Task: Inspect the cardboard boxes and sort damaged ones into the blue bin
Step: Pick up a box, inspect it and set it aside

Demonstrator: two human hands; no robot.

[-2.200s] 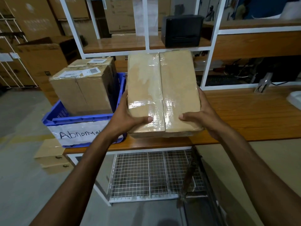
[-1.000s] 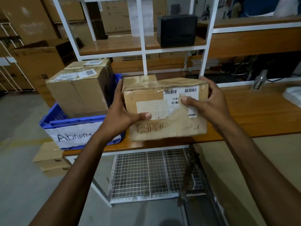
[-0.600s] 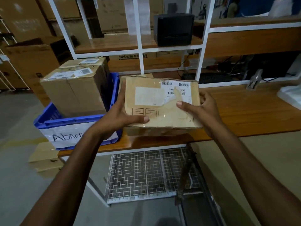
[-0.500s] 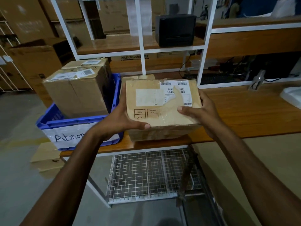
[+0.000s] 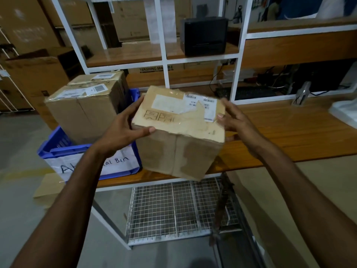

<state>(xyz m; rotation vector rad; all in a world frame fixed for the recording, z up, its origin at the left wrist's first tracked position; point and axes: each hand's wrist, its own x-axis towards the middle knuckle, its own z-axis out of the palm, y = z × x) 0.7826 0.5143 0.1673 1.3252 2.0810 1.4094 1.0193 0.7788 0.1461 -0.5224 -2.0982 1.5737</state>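
Observation:
I hold a worn cardboard box in the air in front of the wooden table. Its top face carries a torn white label and peeling tape, and its front edge is frayed. My left hand grips its left side, thumb on the top edge. My right hand holds the right side, fingers curled against it. To the left stands the blue bin with a white handwritten sign. Two other taped boxes sit inside the bin.
A white-framed shelf unit rises behind the table, with a black printer on its upper shelf. A keyboard and cables lie under it. Below the table is a wire mesh shelf. Flat cardboard lies on the floor at left.
I have turned the box so its labelled face points up and its taped front side shows, and shifted it slightly left and toward me. Both hands stayed on its sides.

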